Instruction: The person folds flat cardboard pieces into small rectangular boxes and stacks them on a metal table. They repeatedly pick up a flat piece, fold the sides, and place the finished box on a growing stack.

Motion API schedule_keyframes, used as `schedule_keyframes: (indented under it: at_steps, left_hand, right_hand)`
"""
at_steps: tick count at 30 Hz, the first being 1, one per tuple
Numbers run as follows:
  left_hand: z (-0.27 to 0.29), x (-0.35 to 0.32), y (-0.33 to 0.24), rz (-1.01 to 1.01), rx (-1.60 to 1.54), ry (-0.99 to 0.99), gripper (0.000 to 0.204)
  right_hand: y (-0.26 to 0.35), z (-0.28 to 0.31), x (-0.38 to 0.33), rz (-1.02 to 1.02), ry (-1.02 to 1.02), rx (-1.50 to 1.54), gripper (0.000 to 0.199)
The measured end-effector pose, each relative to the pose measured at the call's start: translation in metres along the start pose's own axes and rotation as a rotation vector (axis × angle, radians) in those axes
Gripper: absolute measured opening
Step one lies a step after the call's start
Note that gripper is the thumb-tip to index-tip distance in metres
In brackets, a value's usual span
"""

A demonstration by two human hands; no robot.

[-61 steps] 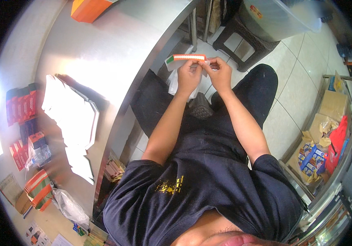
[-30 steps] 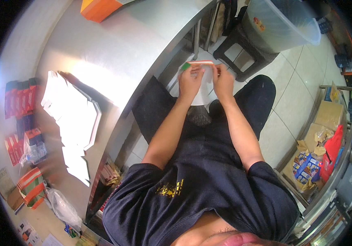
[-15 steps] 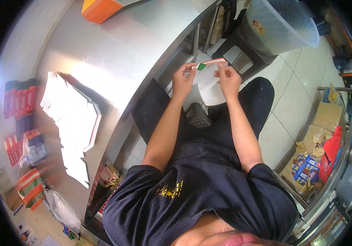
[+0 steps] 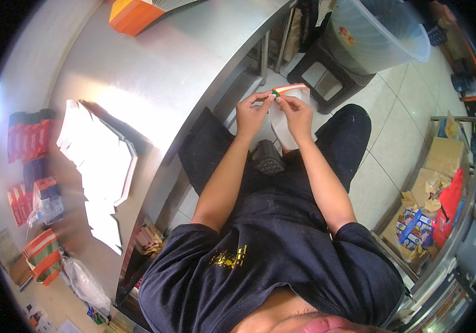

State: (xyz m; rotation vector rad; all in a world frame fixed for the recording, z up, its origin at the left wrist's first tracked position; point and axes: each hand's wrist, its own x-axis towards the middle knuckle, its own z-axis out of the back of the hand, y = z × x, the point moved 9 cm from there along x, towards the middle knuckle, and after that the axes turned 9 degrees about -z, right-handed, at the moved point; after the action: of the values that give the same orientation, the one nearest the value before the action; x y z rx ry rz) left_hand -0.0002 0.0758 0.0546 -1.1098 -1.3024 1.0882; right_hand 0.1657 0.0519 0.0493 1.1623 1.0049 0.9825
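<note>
Between my knees hangs a white paper piece (image 4: pixel 284 134) with an orange-and-white striped upper edge and a small green end; I cannot tell whether it is a bag or a flat carton. My left hand (image 4: pixel 252 114) pinches it at the green end, fingertips closed. Right beside those fingertips, my right hand (image 4: pixel 298 115) also pinches the green end, thumb and forefinger together. The fingers cover part of the green area, and the right hand hides some of the white part.
A metal table (image 4: pixel 188 61) on the left bears a pile of white paper pieces (image 4: pixel 105 161), an orange stack (image 4: pixel 132 15) and a striped packet (image 4: pixel 42 256). Ahead right, a clear tub (image 4: pixel 371 39) stands on a dark stool (image 4: pixel 335 86). Cardboard boxes (image 4: pixel 443 155) lie at right.
My right hand has moved left along the striped edge to meet my left hand at the green end. The left hand has shifted slightly right, and the white part hangs narrower.
</note>
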Motion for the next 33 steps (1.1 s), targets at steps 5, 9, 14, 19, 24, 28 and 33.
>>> schedule_keyframes:
  at_steps: [5,9,14,19,24,28,33]
  left_hand:
    - [-0.001,-0.001,0.011,-0.014,-0.034,-0.004,0.023]
    - [-0.003,0.001,0.016,0.022,-0.135,0.018,0.022]
    - [-0.005,-0.001,0.010,0.064,-0.069,0.049,0.025]
    - [-0.004,-0.003,-0.001,-0.054,0.016,-0.021,0.029]
    - [0.004,-0.001,-0.001,-0.108,0.268,-0.030,0.033]
    - [0.002,0.000,-0.010,-0.081,0.271,-0.003,0.032]
    - [-0.001,0.006,-0.015,-0.104,0.233,0.033,0.027]
  right_hand:
    - [-0.024,-0.010,0.009,-0.213,0.223,0.340,0.020]
    - [-0.032,-0.015,0.011,-0.254,0.287,0.354,0.022]
    - [-0.018,-0.007,0.006,-0.135,0.118,0.287,0.019]
    - [-0.015,-0.010,-0.003,-0.051,0.080,0.200,0.018]
    - [-0.031,-0.015,-0.002,-0.125,0.097,0.192,0.021]
    - [-0.041,-0.017,0.005,-0.203,0.213,0.076,0.021]
    - [-0.045,-0.023,0.012,-0.276,0.327,0.260,0.023]
